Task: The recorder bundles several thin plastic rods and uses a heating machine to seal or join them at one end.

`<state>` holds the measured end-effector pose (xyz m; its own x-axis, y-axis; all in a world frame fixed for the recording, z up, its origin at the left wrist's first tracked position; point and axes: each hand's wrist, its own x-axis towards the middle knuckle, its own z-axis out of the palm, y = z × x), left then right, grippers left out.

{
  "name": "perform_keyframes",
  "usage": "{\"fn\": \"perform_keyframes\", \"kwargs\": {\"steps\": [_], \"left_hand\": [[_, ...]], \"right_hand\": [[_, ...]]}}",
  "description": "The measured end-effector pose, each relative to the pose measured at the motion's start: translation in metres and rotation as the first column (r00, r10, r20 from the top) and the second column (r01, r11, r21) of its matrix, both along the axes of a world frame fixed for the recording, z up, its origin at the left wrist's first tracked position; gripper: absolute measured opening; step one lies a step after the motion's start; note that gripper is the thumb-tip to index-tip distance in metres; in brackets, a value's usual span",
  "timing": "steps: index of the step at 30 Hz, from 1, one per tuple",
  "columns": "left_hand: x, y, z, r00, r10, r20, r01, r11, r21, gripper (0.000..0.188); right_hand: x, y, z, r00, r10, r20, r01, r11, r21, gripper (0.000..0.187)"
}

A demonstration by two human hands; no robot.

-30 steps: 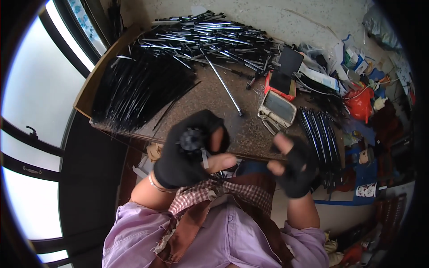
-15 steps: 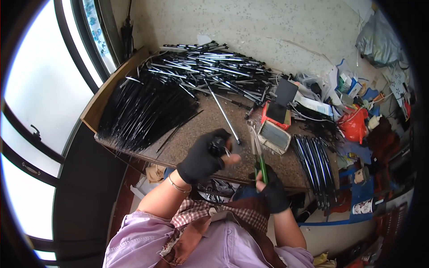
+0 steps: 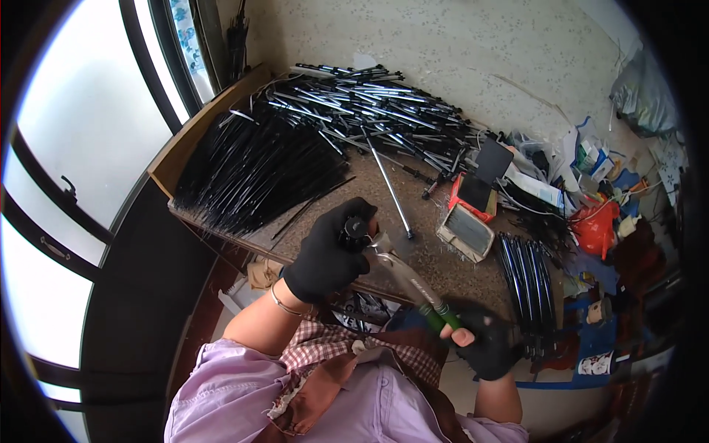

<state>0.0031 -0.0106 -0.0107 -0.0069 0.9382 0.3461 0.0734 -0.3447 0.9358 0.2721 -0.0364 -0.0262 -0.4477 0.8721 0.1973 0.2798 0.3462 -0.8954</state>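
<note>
My left hand (image 3: 325,251), in a black fingerless glove, is closed around a black round-capped part (image 3: 356,228). The rest of that part is hidden by the fingers. In my right hand (image 3: 484,343), also gloved, are pliers (image 3: 415,284) with green handles. Their jaws meet a small bit of metal at the left hand's fingertips; exactly what they grip I cannot tell. Just beyond the hands a silver rod (image 3: 389,184) lies on the table (image 3: 436,277).
Thin black rods (image 3: 251,170) are heaped at left against a wooden board (image 3: 164,166). Silver and black shafts (image 3: 369,100) pile up at the back. A red box (image 3: 464,193), a grey-topped block (image 3: 467,232), a row of shafts (image 3: 528,284) and a red bag (image 3: 595,227) stand right.
The pliers have swung from pointing away, apart from my left hand, to lie leftward with their jaws at its fingertips. My right hand has moved right and nearer; the whole view has shifted slightly.
</note>
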Motion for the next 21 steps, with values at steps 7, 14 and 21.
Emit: {"fn": "perform_keyframes", "kwargs": {"steps": [7,14,21], "left_hand": [[0.004,0.002,0.002,0.989,-0.128,-0.076,0.128,0.992,0.005,0.047],[-0.009,0.001,0.009,0.983,-0.136,0.121,0.133,0.991,0.026,0.048],[0.001,-0.001,0.018,0.959,-0.257,0.121,0.247,0.965,0.094,0.044]], "right_hand": [[-0.032,0.008,-0.021,0.961,0.189,-0.202,-0.248,0.91,-0.332,0.041],[-0.015,0.007,0.001,0.934,-0.028,0.356,-0.094,0.942,0.322,0.045],[-0.043,0.019,-0.016,0.941,0.288,0.18,-0.327,0.911,0.253,0.046]]}}
